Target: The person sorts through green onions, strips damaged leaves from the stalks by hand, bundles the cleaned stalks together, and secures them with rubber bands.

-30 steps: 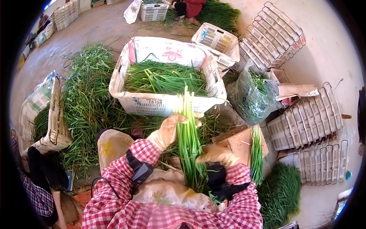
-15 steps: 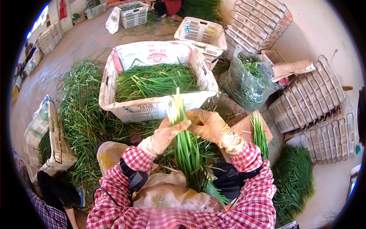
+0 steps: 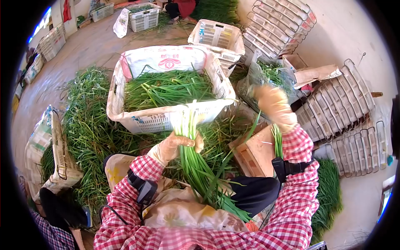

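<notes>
My gloved left hand [image 3: 170, 146] is closed around a bunch of garlic chives [image 3: 193, 164] above my lap. The pale stem ends point up past the fingers, and the green leaves hang down to the right over the apron. My gloved right hand [image 3: 275, 106] is raised to the right, smeared by motion, so its fingers cannot be made out. A single long leaf [image 3: 250, 130] slants from just below that hand down toward the bunch. In front stands a white crate [image 3: 166, 121] lined with a printed sack, with chives [image 3: 171, 87] lying in it.
Loose chives [image 3: 91, 121] are heaped on the floor at the left. A wooden stool [image 3: 254, 152] with a small bunch on it stands at the right, beside a clear plastic bag [image 3: 254, 79]. Stacked crates [image 3: 333, 104] line the wall. Another person's leg [image 3: 62, 208] shows at lower left.
My right hand has left the bunch and moved up and to the right. My left hand still grips the chives, slightly lower and further left. A long leaf now stretches out to the right.
</notes>
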Demonstrator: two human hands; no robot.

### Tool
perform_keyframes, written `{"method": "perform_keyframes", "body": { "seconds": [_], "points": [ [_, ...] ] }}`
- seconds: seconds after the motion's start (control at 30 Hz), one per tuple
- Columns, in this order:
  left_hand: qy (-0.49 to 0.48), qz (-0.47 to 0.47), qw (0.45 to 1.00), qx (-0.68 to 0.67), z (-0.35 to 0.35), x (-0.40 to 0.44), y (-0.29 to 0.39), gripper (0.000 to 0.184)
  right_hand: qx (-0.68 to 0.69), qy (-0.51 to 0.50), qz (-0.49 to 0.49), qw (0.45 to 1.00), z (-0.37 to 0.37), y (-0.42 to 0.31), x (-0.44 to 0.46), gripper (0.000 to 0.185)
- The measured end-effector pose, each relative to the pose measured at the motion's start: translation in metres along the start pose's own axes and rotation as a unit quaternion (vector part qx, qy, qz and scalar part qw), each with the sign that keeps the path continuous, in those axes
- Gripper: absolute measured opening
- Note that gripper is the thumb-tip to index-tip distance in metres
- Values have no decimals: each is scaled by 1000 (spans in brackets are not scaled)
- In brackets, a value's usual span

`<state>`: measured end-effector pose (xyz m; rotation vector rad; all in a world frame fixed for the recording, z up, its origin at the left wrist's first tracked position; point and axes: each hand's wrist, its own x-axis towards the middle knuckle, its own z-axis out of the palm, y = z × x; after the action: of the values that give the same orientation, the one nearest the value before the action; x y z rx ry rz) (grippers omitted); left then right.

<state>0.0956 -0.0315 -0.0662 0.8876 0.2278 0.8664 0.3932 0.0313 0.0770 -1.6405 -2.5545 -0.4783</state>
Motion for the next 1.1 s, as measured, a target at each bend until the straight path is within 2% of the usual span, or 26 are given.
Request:
{"method": "perform_keyframes", "body": {
  "seconds": [0.03, 0.07, 0.1, 0.13, 0.17, 0.2, 0.23, 0.3, 0.33, 0.37, 0.4, 0.5, 0.57, 0.6, 0.63, 0.7, 0.73, 0.77, 0.83, 0.9, 0.93, 0.97, 1.03, 1.07, 1.1],
  "points": [
    [6, -1, 1000, -21, 8, 2, 4, 69, 9, -178, 28, 984, -4, -13, 8, 31],
    [-14, 0, 1000, -16, 16, 6, 9, 81, 7, -350, 55, 935, -9, -25, 16, 42],
    [-23, -31, 999, -3, 18, 12, 12, 82, 107, -286, 63, 950, -5, -34, 20, 53],
    [-32, -45, 998, -23, 19, 17, 12, 83, 204, -173, 14, 963, -15, -40, 26, 56],
    [-39, -61, 996, -45, 20, 21, 11, 84, 412, -108, -9, 905, -29, -47, 25, 53],
    [-63, -64, 995, -40, 23, 27, 10, 86, 595, -61, -56, 800, -52, -62, 25, 50],
    [-67, -79, 993, -56, 27, 30, 10, 88, 586, -103, -74, 800, -40, -71, 33, 55],
    [-74, -37, 996, -17, 34, 36, 7, 71, 563, -186, -112, 797, -15, -88, 50, 66],
    [-92, 12, 994, 55, 34, 36, 9, 60, 463, -255, -126, 840, -1, -109, 56, 81],
    [-108, 58, 985, 122, 31, 32, 9, 56, 449, -297, -92, 838, 6, -114, 53, 89],
    [-65, 89, 981, 161, 16, 26, -6, 78, 433, -336, -59, 834, 3, -122, 49, 97],
    [-13, 82, 997, -8, -7, 29, -14, 56, 538, -94, -57, 836, 28, -102, 46, 81],
    [14, 32, 998, -59, -7, 34, 16, 37, 560, -45, -22, 827, -25, -78, 32, 48],
    [60, 15, 997, -46, -3, 34, 32, 27, 528, -68, 8, 846, -32, -75, 29, 40],
    [58, 25, 995, -79, -5, 37, 41, 24, 493, -89, 39, 864, -37, -74, 25, 33],
    [79, 44, 994, -68, 5, 35, 64, 21, 568, -114, 4, 815, -27, -79, 9, 26],
    [73, 34, 996, -36, 6, 35, 75, 21, 501, -170, -31, 848, -30, -83, 6, 35],
    [70, 37, 996, -39, 8, 34, 83, 21, 422, -188, -9, 887, -35, -96, 1, 54],
    [62, 55, 997, 0, 21, 37, 98, 20, 443, -116, -13, 889, -13, -118, -5, 66],
    [48, 68, 995, 60, 38, 41, 110, 20, 441, -43, -21, 896, -1, -133, 1, 62],
    [43, 76, 992, 88, 44, 43, 115, 20, 491, -80, -43, 867, -3, -135, 4, 57],
    [15, 88, 993, 79, 49, 43, 121, 21, 503, -88, -6, 860, -3, -141, 2, 51],
    [-39, 114, 991, 63, 57, 42, 135, 21, 422, -14, -18, 906, 44, -159, -11, 47],
    [17, 127, 981, 147, 66, 36, 156, 24, 364, -133, 16, 922, 79, -167, -20, 43],
    [32, 127, 981, 141, 73, 29, 181, 25, 299, -247, 54, 920, 118, -175, -31, 40]
  ]
}}
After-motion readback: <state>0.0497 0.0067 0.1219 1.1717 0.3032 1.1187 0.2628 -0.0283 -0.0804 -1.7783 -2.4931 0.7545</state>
